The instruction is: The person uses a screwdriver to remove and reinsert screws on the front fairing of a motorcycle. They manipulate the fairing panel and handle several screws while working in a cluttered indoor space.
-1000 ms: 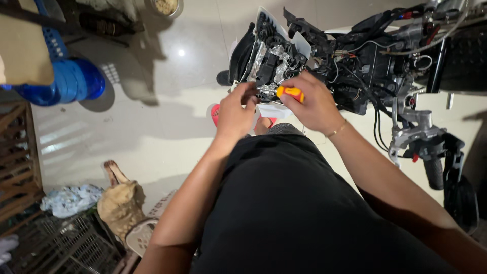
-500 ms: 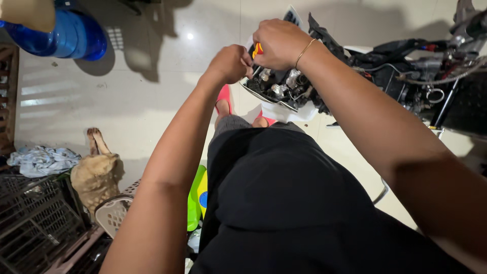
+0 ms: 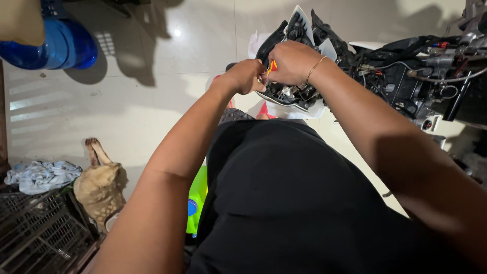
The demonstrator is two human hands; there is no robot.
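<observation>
Upper middle of the frame: gripped a small orange-handled tool (image 3: 273, 66) in the clenched right hand (image 3: 294, 63), pressed into the back of a motorcycle's headlight housing (image 3: 297, 97). Curled the left hand (image 3: 247, 76) shut just beside it, touching the right; could not tell whether anything small was pinched inside. Judged as fastening or loosening work at the housing, midway rather than finished, with wiring and frame (image 3: 406, 76) laid bare to the right. Called for a steady brace from the left and a square seat of the tool tip, hidden behind the knuckles.

Down on a pale, glossy tiled floor (image 3: 152, 101), no table anywhere. Blue water jug (image 3: 61, 48) upper left. Lower left: rumpled cloth (image 3: 40, 175), dark wire crate (image 3: 35, 233), what looked like a tan cat (image 3: 99, 185). Green-yellow bottle (image 3: 198, 203) beside the knee.
</observation>
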